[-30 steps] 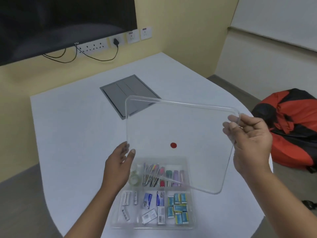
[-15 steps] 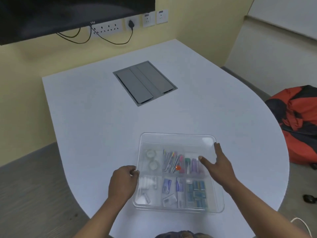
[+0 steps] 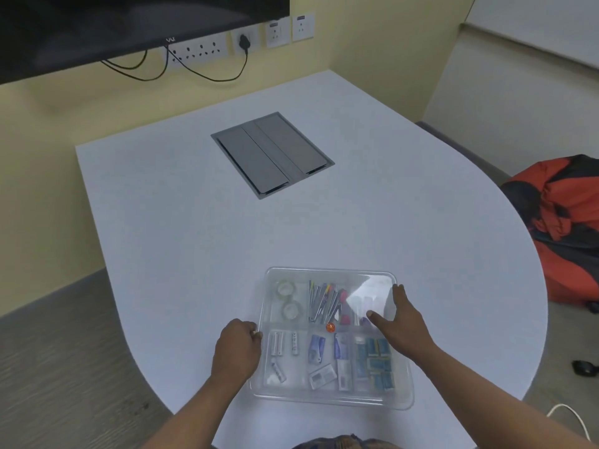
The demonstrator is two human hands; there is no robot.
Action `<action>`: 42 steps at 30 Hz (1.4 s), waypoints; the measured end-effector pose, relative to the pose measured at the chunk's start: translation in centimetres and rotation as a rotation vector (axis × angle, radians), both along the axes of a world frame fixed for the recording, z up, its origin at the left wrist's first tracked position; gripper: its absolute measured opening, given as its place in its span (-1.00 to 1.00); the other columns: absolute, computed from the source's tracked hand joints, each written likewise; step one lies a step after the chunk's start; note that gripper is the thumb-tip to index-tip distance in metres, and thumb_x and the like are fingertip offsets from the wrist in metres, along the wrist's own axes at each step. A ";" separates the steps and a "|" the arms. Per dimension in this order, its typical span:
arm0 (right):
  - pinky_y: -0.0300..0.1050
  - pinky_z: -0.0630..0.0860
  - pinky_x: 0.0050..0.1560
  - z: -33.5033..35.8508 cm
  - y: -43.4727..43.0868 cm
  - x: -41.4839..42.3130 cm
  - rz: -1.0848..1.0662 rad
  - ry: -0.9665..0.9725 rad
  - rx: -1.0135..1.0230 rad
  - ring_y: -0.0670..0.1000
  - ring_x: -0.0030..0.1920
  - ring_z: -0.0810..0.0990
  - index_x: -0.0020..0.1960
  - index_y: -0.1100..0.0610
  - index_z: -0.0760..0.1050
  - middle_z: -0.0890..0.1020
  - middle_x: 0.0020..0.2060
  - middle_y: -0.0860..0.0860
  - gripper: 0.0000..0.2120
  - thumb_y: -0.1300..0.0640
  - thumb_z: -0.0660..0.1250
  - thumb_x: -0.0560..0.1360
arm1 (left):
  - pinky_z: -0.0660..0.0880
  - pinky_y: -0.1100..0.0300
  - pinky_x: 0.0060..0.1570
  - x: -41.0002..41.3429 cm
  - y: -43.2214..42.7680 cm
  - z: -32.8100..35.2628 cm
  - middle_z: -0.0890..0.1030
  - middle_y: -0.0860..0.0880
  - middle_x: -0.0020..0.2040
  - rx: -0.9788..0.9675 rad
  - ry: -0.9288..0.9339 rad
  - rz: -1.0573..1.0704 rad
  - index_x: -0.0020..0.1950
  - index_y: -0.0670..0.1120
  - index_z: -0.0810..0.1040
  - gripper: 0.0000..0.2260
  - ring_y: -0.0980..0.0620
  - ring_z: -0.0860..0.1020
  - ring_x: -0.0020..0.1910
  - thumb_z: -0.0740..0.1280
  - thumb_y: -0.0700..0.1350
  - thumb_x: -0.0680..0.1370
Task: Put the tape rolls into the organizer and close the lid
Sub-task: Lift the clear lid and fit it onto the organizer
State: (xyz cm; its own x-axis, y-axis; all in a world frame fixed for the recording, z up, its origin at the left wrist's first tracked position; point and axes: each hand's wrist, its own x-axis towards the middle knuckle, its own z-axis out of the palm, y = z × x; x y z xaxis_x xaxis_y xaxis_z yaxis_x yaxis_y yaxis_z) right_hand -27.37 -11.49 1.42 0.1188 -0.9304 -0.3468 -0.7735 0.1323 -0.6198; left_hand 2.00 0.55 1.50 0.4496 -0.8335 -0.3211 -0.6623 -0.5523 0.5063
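Observation:
A clear plastic organizer [image 3: 402, 404] sits on the white table near its front edge, with the clear lid [image 3: 327, 275] lying flat on top of it. Two clear tape rolls [image 3: 287, 289] rest in the back left compartment, seen through the lid. Other compartments hold pens, batteries, staples and small blue packets. My left hand [image 3: 236, 346] is curled against the organizer's left edge, fingertips touching the lid's rim. My right hand [image 3: 400, 322] lies flat on the lid's right side, fingers spread.
A grey cable hatch [image 3: 272, 153] is set into the table further back. A wall screen [image 3: 129, 24] and sockets are behind the table. A red and black beanbag [image 3: 564, 228] lies on the floor to the right.
The lid came down from being held tilted in the air to lying on the organizer. My right hand shifted from gripping its edge to resting flat on top; the left stayed at the left edge.

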 end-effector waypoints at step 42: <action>0.06 0.23 0.47 2.1 -5.7 -1.4 0.636 0.679 0.037 0.05 0.57 -0.11 0.57 0.21 -0.21 -0.12 0.59 0.07 0.31 -0.30 0.55 0.21 | 0.41 0.02 0.28 1.5 -6.0 -0.1 -0.38 0.10 0.52 0.290 -0.153 -0.583 0.54 -0.04 -0.24 0.24 0.08 0.04 0.54 0.61 0.12 0.19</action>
State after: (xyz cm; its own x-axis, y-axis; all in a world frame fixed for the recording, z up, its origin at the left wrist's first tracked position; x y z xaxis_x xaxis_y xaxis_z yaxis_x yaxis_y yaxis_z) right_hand -28.75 -17.20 3.47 0.3634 -0.7466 -0.5573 -0.9026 -0.4303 -0.0121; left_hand 3.54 -5.50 1.44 0.0100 -0.8434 -0.5372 -0.9461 -0.1819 0.2681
